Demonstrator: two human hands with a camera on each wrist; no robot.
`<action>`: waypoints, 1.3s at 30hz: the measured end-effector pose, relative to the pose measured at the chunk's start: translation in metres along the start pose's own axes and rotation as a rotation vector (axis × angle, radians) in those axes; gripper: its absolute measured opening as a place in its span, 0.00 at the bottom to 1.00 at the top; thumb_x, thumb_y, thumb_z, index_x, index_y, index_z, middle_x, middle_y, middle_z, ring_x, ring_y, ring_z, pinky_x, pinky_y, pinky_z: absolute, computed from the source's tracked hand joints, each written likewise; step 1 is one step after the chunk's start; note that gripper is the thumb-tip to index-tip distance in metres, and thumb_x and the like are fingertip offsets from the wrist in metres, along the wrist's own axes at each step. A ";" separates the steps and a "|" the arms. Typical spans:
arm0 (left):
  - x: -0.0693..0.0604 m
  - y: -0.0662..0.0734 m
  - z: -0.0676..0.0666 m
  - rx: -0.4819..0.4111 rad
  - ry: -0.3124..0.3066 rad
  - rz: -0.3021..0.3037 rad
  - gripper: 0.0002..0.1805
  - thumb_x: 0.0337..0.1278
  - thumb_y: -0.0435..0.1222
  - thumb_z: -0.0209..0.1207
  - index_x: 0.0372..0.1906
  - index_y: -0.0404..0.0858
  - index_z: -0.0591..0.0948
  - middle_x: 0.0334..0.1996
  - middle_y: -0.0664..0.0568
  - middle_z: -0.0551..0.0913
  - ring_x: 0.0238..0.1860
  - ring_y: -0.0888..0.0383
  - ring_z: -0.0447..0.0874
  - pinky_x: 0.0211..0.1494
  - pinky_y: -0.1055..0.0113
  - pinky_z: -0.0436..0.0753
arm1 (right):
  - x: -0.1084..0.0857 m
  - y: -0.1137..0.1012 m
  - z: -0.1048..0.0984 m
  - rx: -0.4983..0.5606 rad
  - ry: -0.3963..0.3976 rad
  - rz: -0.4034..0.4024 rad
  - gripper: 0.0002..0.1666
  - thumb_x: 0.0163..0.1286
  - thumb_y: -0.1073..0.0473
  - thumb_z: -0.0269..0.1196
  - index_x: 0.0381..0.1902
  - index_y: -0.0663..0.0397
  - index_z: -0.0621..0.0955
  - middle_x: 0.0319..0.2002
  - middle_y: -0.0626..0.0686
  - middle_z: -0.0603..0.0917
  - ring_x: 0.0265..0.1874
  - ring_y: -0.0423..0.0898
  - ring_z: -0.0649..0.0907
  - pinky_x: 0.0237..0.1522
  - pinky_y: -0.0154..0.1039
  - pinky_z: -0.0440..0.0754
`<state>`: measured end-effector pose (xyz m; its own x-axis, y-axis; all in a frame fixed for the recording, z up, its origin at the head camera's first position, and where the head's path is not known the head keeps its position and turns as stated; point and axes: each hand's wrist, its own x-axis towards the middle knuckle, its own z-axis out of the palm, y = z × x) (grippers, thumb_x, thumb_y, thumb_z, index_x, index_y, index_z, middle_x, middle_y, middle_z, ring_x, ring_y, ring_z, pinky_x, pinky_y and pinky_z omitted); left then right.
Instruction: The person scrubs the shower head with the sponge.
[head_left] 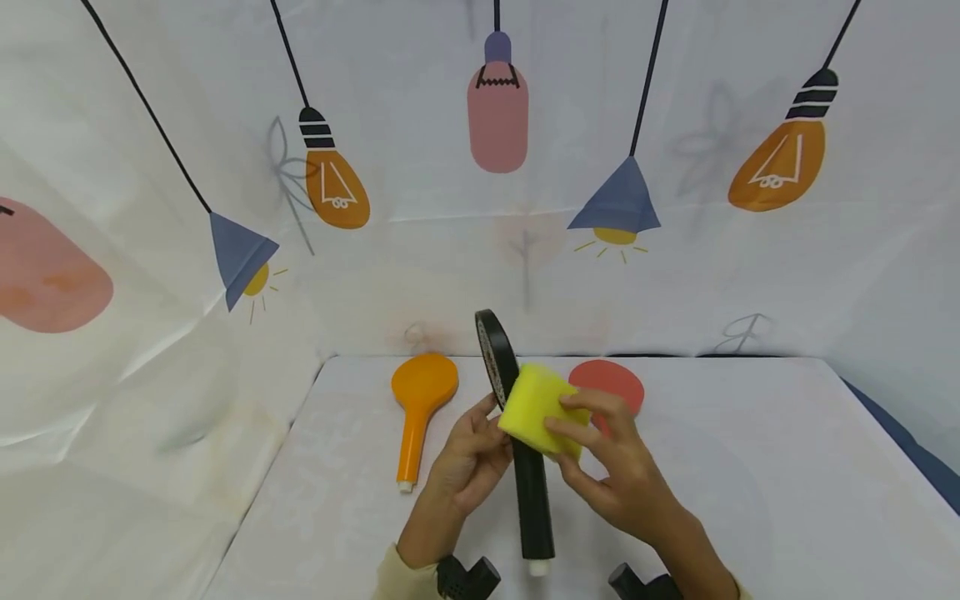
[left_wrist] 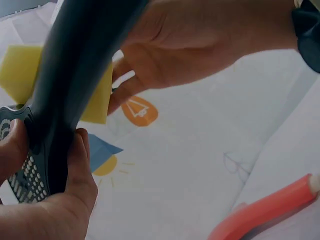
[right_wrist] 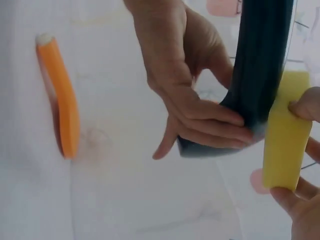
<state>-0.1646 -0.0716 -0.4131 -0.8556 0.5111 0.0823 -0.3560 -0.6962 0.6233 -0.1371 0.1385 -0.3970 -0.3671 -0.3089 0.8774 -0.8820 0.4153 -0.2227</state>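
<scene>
My left hand [head_left: 468,467] grips a black handheld shower head [head_left: 534,508] by its neck, thumb and fingers on either side. The shower head is raised and tilted over the table, its round head up and its white-tipped handle toward me. In the left wrist view, dotted nozzles show on the face [left_wrist: 32,175]. My right hand [head_left: 630,479] pinches a yellow sponge [head_left: 536,408] by its edges and holds it against the neck and upper handle. In the right wrist view, the sponge [right_wrist: 284,145] stands at the handle's side.
An orange shower head [head_left: 424,387] lies on the white table [head_left: 750,483] to the left. A red one [head_left: 609,383] lies behind my right hand, partly hidden. A white cloth printed with lamps [head_left: 420,275] hangs behind the table and along its left side.
</scene>
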 end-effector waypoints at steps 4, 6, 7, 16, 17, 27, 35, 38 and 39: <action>0.001 -0.005 0.003 -0.003 -0.060 -0.075 0.39 0.71 0.25 0.51 0.78 0.32 0.43 0.49 0.52 0.83 0.41 0.64 0.83 0.59 0.72 0.81 | -0.002 0.001 -0.002 -0.002 0.038 0.114 0.21 0.76 0.47 0.56 0.50 0.59 0.81 0.54 0.63 0.76 0.59 0.47 0.74 0.64 0.24 0.71; 0.001 -0.006 0.004 0.007 -0.078 -0.097 0.39 0.71 0.27 0.52 0.78 0.33 0.44 0.52 0.51 0.82 0.45 0.63 0.83 0.61 0.71 0.80 | -0.003 0.001 -0.003 0.027 0.038 0.160 0.20 0.75 0.49 0.59 0.51 0.60 0.80 0.55 0.63 0.76 0.59 0.46 0.74 0.64 0.23 0.72; 0.001 -0.006 0.004 0.015 -0.082 -0.102 0.39 0.70 0.27 0.52 0.78 0.33 0.45 0.55 0.51 0.80 0.48 0.62 0.83 0.62 0.71 0.79 | -0.003 0.001 -0.004 0.040 0.028 0.183 0.19 0.73 0.52 0.61 0.52 0.60 0.79 0.55 0.63 0.75 0.59 0.45 0.73 0.63 0.23 0.71; 0.001 -0.006 -0.001 0.036 0.028 -0.019 0.34 0.72 0.30 0.53 0.74 0.32 0.51 0.63 0.49 0.70 0.55 0.61 0.78 0.68 0.69 0.75 | -0.003 -0.001 -0.008 0.073 -0.210 0.235 0.34 0.52 0.71 0.70 0.58 0.45 0.80 0.59 0.52 0.75 0.59 0.45 0.74 0.60 0.23 0.74; 0.001 -0.005 -0.001 0.039 0.048 0.000 0.34 0.73 0.32 0.53 0.74 0.32 0.50 0.63 0.48 0.71 0.56 0.61 0.78 0.68 0.69 0.75 | -0.003 -0.002 -0.010 0.068 -0.243 0.222 0.34 0.52 0.70 0.70 0.58 0.43 0.80 0.59 0.51 0.75 0.59 0.45 0.73 0.59 0.24 0.75; 0.006 0.000 -0.004 -0.050 0.118 0.099 0.24 0.75 0.38 0.49 0.70 0.38 0.61 0.72 0.35 0.63 0.70 0.45 0.73 0.73 0.58 0.70 | 0.000 -0.017 -0.039 0.170 -0.524 -0.012 0.32 0.55 0.64 0.71 0.56 0.32 0.80 0.56 0.41 0.76 0.57 0.38 0.72 0.58 0.23 0.75; 0.003 0.001 -0.008 -0.059 -0.019 0.132 0.22 0.73 0.35 0.52 0.67 0.37 0.66 0.66 0.39 0.75 0.69 0.47 0.74 0.73 0.56 0.69 | 0.000 -0.014 -0.044 0.209 -0.494 -0.007 0.35 0.50 0.68 0.73 0.56 0.34 0.81 0.57 0.45 0.75 0.56 0.39 0.73 0.60 0.24 0.76; 0.002 0.000 -0.009 -0.044 -0.100 0.127 0.23 0.74 0.33 0.49 0.70 0.35 0.64 0.65 0.40 0.77 0.68 0.48 0.76 0.73 0.58 0.68 | -0.002 -0.007 -0.039 0.175 -0.433 0.029 0.34 0.51 0.69 0.72 0.56 0.37 0.81 0.57 0.47 0.76 0.56 0.41 0.74 0.60 0.24 0.76; 0.002 0.000 -0.009 -0.030 -0.114 0.121 0.24 0.75 0.32 0.48 0.71 0.35 0.64 0.65 0.41 0.77 0.67 0.49 0.76 0.73 0.58 0.68 | -0.003 -0.005 -0.037 0.154 -0.414 0.046 0.33 0.53 0.68 0.71 0.56 0.37 0.81 0.57 0.48 0.76 0.57 0.41 0.74 0.60 0.23 0.75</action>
<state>-0.1699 -0.0754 -0.4202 -0.8454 0.4754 0.2437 -0.2659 -0.7701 0.5799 -0.1211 0.1691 -0.3830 -0.4663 -0.6226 0.6284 -0.8844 0.3139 -0.3454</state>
